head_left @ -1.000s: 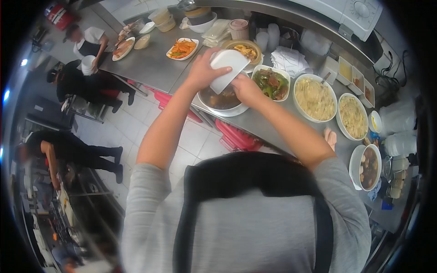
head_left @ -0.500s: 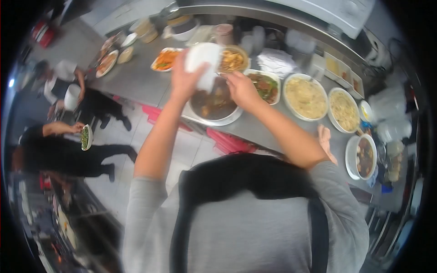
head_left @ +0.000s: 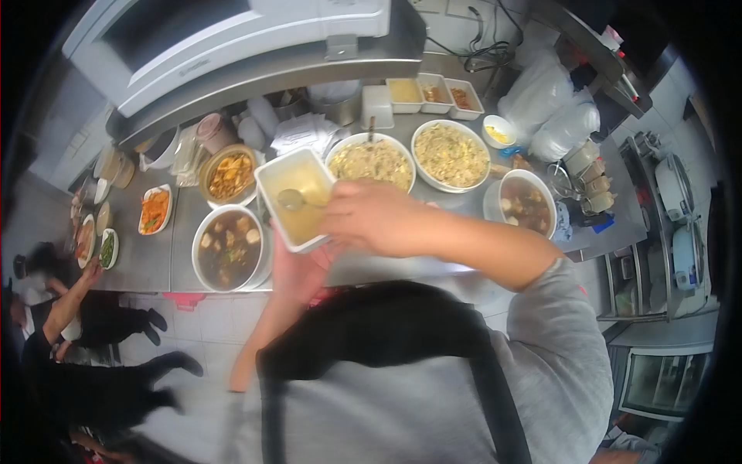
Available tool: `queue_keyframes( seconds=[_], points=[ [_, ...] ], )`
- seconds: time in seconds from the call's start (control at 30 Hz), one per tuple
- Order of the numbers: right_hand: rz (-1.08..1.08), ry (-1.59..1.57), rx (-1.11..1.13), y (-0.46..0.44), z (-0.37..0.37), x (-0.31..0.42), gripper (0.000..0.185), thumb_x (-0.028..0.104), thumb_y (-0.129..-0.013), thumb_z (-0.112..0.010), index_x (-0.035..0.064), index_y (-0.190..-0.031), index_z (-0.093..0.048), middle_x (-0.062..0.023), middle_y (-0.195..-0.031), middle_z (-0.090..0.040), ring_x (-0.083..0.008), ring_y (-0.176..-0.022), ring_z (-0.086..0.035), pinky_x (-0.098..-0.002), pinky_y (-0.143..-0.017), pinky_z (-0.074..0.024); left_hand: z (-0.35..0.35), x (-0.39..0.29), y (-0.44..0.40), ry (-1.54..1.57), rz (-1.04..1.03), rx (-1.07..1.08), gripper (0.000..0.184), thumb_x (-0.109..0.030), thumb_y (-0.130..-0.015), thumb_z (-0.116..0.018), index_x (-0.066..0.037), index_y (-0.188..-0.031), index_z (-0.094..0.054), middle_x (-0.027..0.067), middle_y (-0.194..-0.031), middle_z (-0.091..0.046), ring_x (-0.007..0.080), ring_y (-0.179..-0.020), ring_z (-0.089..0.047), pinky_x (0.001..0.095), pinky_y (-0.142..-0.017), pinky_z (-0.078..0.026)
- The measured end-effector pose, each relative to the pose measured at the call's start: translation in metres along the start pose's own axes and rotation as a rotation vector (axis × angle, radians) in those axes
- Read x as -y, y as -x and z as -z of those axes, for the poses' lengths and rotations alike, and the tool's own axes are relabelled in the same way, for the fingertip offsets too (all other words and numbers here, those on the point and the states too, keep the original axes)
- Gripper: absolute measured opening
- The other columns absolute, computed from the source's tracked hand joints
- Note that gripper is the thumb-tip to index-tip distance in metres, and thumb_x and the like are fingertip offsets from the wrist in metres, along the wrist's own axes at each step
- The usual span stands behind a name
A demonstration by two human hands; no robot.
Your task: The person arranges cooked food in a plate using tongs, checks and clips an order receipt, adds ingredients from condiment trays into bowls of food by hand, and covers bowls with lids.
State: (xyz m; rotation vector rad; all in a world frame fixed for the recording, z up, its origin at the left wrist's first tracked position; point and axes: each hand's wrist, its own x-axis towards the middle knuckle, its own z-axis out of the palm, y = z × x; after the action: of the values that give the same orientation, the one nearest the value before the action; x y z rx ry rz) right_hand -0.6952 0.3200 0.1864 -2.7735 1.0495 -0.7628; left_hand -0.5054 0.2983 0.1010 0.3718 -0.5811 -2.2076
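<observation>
My left hand (head_left: 300, 272) is under a white rectangular container (head_left: 267, 184), holding it tilted above the counter's front part. A thin layer of pale yellow stuff lies inside it. A spoon (head_left: 291, 200) has its round bowl in the container. My right hand (head_left: 371, 218) is closed around the spoon's handle at the container's right wall; the fingertips are partly hidden. Just left of the container stands a white bowl of brown soup with chunks (head_left: 230, 246). Behind my right hand are a bowl of fried rice or noodles (head_left: 371, 161) and a similar second bowl (head_left: 451, 155).
Another soup bowl (head_left: 527, 203) stands at the right. Shredded orange food (head_left: 154, 209) and a brown dish (head_left: 230, 175) are at the left. Small condiment trays (head_left: 434, 91) line the back under a shelf (head_left: 309, 66). At far left, a co-worker's hand (head_left: 93, 271) is at a green dish (head_left: 108, 247).
The view has turned rightward. The white container, previously tipped over the soup bowl, is now right of it with its inside facing me. The co-worker's green dish has reached the counter.
</observation>
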Motion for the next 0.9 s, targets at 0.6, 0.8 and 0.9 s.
queue_keyframes(
  seconds=[0.6,0.8,0.9],
  points=[
    [-0.804,0.616,0.135,0.26,0.124,-0.408,0.034,0.005,-0.067,-0.061,0.006,-0.101,-0.064,-0.0188,-0.098,-0.061,-0.0356,-0.092,-0.059,-0.0429,-0.082,-0.0469,-0.049,0.072,-0.006,-0.391,-0.216,-0.158,0.071,-0.055,-0.091,-0.038,-0.007,-0.142,-0.022,0.0228,-0.13,-0.045,0.0347,-0.117,-0.049,0.0425,-0.094,-0.044],
    [-0.918,0.624,0.266,0.264,0.09,-0.429,0.026,0.007,-0.075,-0.054,0.0079,-0.098,-0.066,-0.0157,-0.107,-0.058,-0.0329,-0.098,-0.058,-0.0418,-0.084,-0.0476,-0.047,0.073,0.01,-0.337,-0.288,-0.192,0.069,-0.049,-0.092,-0.041,-0.006,-0.142,-0.021,0.0211,-0.133,-0.043,0.0329,-0.119,-0.047,0.0427,-0.096,-0.042],
    [-0.73,0.641,-0.023,0.239,0.083,-0.428,0.025,0.01,-0.077,-0.056,0.009,-0.099,-0.067,-0.0156,-0.108,-0.06,-0.0324,-0.097,-0.059,-0.0411,-0.083,-0.0483,-0.044,0.073,0.011,-0.347,-0.325,-0.223,0.068,-0.048,-0.092,-0.04,-0.006,-0.142,-0.022,0.0203,-0.133,-0.043,0.0317,-0.119,-0.047,0.0423,-0.097,-0.042]
  ],
)
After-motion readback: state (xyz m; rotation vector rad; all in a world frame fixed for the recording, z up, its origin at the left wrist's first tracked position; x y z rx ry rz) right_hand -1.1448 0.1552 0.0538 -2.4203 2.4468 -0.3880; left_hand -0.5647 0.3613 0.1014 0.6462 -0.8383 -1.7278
